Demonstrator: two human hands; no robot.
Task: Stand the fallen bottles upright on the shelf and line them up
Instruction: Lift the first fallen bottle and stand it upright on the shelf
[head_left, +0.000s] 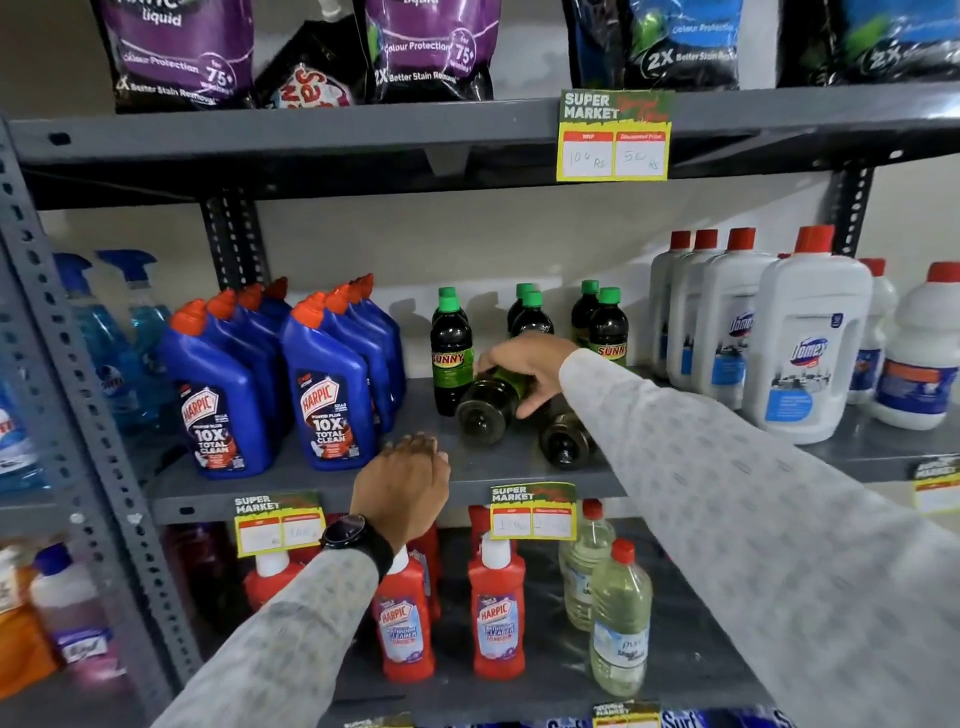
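Observation:
Two dark green-capped bottles lie on their sides on the grey middle shelf (467, 475), bases toward me. My right hand (524, 366) is wrapped around the left fallen bottle (483, 413). The other fallen bottle (566, 441) lies just right of it, partly under my sleeve. Several matching "Sunny" bottles stand upright behind: one at the left (451, 353), a pair in the middle (531, 312), a pair at the right (607, 327). My left hand (402, 486) rests at the shelf's front edge, fingers curled, holding nothing.
Blue Harpic bottles (332, 384) crowd the shelf's left, white Domex bottles (810, 343) its right. Spray bottles (124, 322) stand far left. Red Harpic (496, 608) and pale clear bottles (621, 618) fill the shelf below. Price tags (532, 512) hang on the shelf edge.

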